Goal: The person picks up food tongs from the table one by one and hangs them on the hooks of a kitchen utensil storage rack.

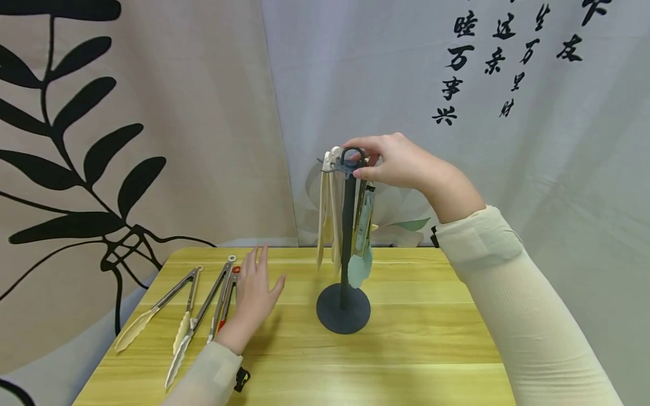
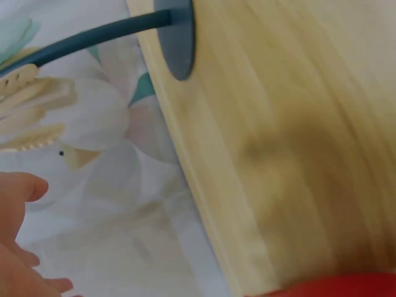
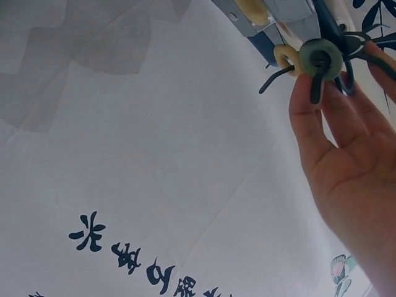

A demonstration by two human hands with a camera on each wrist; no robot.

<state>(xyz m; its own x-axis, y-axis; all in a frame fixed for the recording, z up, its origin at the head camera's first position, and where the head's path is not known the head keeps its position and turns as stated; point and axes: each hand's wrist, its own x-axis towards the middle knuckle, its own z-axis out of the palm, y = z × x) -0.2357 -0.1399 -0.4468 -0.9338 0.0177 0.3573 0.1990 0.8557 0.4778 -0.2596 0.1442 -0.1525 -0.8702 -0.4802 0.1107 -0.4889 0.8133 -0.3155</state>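
A dark utensil stand (image 1: 347,237) with a round base stands upright on the table. My right hand (image 1: 401,160) grips its top among the hooks, thumb and fingertips round the hub; the right wrist view shows that hand (image 3: 346,136) beside a green ring (image 3: 328,49) hung on a hook. Cream utensils (image 1: 325,214) hang on the stand's left side, and tongs with pale green ends (image 1: 360,270) on its right. My left hand (image 1: 255,290) holds nothing, fingers spread, beside steel tongs with red parts (image 1: 235,282). In the left wrist view its fingertips (image 2: 31,189) show at the edge.
At the left of the wooden table (image 1: 421,338) lie cream-tipped tongs (image 1: 185,316) and long steel tongs (image 1: 203,310), both spread apart. A printed curtain (image 1: 203,113) hangs behind the table's back edge.
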